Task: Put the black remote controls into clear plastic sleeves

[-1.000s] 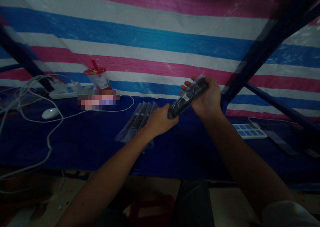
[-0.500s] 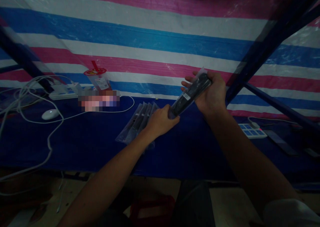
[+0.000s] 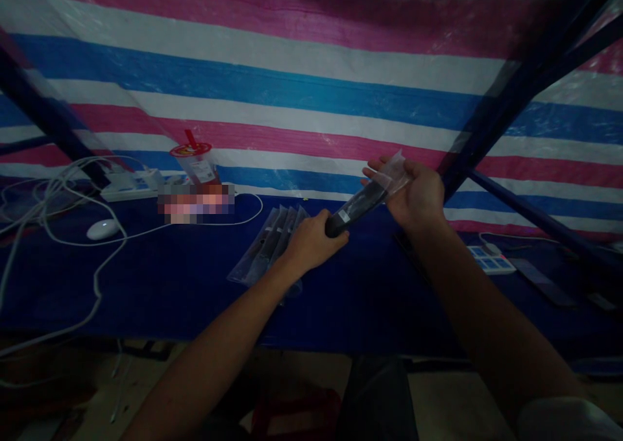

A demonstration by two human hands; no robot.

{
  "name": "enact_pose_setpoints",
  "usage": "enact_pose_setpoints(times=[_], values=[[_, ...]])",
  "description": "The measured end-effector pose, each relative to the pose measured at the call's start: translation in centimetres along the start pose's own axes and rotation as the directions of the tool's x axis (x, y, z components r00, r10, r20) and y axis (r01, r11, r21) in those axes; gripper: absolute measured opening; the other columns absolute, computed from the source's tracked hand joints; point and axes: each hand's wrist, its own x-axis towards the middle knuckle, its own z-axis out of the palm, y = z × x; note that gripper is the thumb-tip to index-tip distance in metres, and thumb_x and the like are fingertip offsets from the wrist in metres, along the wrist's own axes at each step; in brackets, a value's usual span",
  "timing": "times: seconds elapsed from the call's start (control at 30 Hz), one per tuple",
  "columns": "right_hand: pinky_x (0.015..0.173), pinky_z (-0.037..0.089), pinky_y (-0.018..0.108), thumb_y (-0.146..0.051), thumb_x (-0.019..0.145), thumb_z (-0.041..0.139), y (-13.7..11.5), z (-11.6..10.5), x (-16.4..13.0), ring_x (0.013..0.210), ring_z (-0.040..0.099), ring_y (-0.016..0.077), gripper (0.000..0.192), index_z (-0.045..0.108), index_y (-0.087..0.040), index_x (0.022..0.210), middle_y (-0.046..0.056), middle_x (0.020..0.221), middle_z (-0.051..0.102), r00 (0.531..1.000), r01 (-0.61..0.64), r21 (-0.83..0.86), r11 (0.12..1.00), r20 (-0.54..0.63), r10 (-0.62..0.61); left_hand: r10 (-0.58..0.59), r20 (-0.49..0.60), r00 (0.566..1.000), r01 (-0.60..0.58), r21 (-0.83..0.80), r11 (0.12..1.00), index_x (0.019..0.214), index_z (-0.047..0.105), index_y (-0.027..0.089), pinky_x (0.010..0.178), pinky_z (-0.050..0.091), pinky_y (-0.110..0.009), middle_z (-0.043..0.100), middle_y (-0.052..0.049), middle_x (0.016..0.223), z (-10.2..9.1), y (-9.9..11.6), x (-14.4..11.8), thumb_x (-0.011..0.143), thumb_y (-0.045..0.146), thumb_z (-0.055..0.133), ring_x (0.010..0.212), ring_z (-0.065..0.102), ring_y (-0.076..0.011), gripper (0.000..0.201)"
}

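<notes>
Left of frame: white mouse (image 3: 104,229) and cables (image 3: 58,201) lying on the desk (image 3: 170,285), cup (image 3: 195,162) behind. Centre: left hand (image 3: 311,243) gripping the lower end of a dark remote (image 3: 357,204), fingers curled tight around it, over a stack of bagged remotes (image 3: 270,246). Right of centre: right hand (image 3: 416,191) holding the clear bag (image 3: 392,175) at the remote's upper end, fingers pinching it.

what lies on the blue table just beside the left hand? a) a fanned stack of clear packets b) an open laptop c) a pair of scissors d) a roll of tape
a: a fanned stack of clear packets lies on the table right by the left hand.
</notes>
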Motion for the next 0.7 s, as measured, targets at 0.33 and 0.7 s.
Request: enact_pose_setpoints(times=[0.33, 0.7], values=[[0.097, 0.056, 0.052, -0.039, 0.097, 0.039, -1.8, -2.1, 1.8, 0.111, 0.069, 0.0274, 0.031, 0.064, -0.022, 0.094, 0.011, 0.105, 0.072, 1.000, 0.001, 0.078, 0.997, 0.018, -0.002, 0.024, -0.061, 0.998, -0.026, -0.040, 0.999, 0.093, 0.057, 0.022, 0.064, 0.044, -0.034, 0.069, -0.005, 0.084, -0.2, 0.2, 0.0, 0.081, 0.045, 0.068, 0.075, 0.064, -0.0207, 0.028], [0.095, 0.059, 0.043, -0.039, 0.094, 0.060, 4.7, -3.0, -2.5, 0.100, 0.072, 0.0216, 0.015, 0.063, -0.025, 0.097, 0.005, 0.095, 0.074, 0.980, -0.198, 0.177, 0.964, 0.022, 0.197, 0.046, -0.102, 0.994, -0.018, 0.258, 0.966, 0.103, 0.058, 0.021, 0.075, 0.048, -0.039, 0.071, -0.008, 0.095, -0.8, -0.3, 0.5, 0.086, 0.040, 0.059, 0.085, 0.068, -0.0256, 0.026]])
